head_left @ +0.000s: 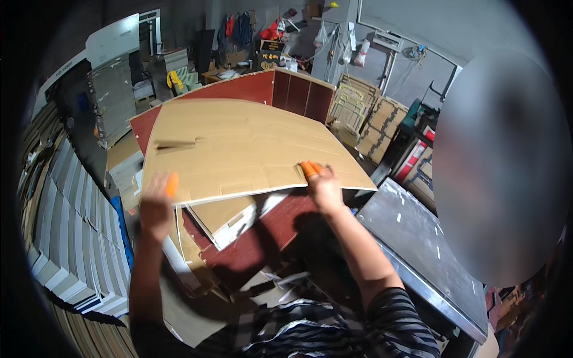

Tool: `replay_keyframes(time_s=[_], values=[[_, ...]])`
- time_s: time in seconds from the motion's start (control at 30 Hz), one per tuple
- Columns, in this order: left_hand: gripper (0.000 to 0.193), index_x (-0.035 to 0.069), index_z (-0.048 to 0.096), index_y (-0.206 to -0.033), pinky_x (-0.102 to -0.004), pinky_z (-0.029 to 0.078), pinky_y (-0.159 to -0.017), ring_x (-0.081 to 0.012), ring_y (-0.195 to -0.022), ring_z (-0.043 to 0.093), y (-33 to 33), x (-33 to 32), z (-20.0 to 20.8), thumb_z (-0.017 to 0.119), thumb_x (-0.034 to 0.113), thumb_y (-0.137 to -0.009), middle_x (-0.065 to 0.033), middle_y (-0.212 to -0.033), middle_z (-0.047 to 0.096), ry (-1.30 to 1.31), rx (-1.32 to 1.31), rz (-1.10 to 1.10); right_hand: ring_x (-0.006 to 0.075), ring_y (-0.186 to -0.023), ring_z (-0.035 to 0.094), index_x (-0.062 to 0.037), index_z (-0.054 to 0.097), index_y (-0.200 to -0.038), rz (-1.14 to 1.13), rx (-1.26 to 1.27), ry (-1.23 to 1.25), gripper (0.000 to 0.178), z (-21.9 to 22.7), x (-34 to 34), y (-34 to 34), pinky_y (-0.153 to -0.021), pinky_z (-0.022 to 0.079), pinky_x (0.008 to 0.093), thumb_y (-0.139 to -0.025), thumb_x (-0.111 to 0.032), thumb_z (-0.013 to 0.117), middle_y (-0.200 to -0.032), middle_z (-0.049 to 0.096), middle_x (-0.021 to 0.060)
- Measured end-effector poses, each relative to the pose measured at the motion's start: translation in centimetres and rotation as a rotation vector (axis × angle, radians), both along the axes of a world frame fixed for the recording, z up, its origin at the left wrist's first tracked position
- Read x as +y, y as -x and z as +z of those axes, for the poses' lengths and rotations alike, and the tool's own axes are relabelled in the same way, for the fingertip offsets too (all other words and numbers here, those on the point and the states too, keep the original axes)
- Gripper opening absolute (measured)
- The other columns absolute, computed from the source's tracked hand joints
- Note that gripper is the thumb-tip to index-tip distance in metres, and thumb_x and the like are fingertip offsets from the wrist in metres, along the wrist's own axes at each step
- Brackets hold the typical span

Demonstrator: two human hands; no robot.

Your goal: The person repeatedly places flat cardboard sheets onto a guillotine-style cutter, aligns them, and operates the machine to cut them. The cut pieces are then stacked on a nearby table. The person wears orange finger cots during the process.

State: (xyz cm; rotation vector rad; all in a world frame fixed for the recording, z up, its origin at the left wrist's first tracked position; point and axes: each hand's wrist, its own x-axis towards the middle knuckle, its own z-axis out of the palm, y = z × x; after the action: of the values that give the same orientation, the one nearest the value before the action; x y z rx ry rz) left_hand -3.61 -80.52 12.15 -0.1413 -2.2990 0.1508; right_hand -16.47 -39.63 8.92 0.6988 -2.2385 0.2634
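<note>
A large brown cardboard sheet (239,143) with creases and a torn slot hangs tilted in front of me, over a box with dark red board walls (221,89). My right hand (325,190) grips its near edge, orange finger covers lying on the upper face and the thumb hidden. At the sheet's near left corner, my left hand (157,206) is closed on the edge, slightly blurred, with an orange cover on one finger. Below the sheet, cardboard offcuts (224,218) with white edges lie inside the red box.
Tall stacks of grey-white sheets (77,221) stand at left. A metal-topped table (424,238) is close on my right, with a blurred-out person (501,167) beyond it. Flattened cardboard (382,128) leans at the back right. Scraps litter the floor near me.
</note>
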Motion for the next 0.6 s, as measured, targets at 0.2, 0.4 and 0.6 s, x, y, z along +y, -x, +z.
replay_keyframes(time_s=[0.2,0.4,0.6], values=[[0.036,0.006,0.059,-0.124,-0.0463,0.035,-0.109,-0.0359,-0.126,0.049,4.2,4.1,-16.6,0.046,0.011,-0.091,-0.0150,-0.130,0.058,-0.184,-0.162,0.160,0.0322,-0.130,0.042,-0.0120,0.043,-0.139,-0.241,-0.283,0.058,0.068,-11.3,-6.0,6.7,-0.108,0.030,0.0497,-0.079,-0.026,0.071,-0.141,0.043,0.0173],[0.029,0.001,0.067,-0.108,-0.0446,0.036,-0.106,-0.0345,-0.120,0.053,10.8,8.1,-20.7,0.047,0.014,-0.092,-0.0125,-0.121,0.064,-0.126,-0.214,0.148,0.0341,-0.118,0.053,-0.0069,0.059,-0.122,0.078,-0.557,-0.062,0.045,-16.4,-3.5,-1.7,-0.100,0.041,0.0448,-0.081,-0.024,0.066,-0.129,0.056,0.0191],[0.047,0.006,0.056,-0.129,-0.0432,0.028,-0.111,-0.0306,-0.134,0.040,11.5,8.1,-24.0,0.059,0.017,-0.084,-0.0105,-0.140,0.050,-0.291,-0.478,0.091,0.0323,-0.110,0.057,-0.0052,0.061,-0.116,0.326,-0.800,-0.087,0.036,-15.8,6.4,-15.0,-0.094,0.044,0.0440,-0.089,-0.030,0.061,-0.123,0.058,0.0156]])
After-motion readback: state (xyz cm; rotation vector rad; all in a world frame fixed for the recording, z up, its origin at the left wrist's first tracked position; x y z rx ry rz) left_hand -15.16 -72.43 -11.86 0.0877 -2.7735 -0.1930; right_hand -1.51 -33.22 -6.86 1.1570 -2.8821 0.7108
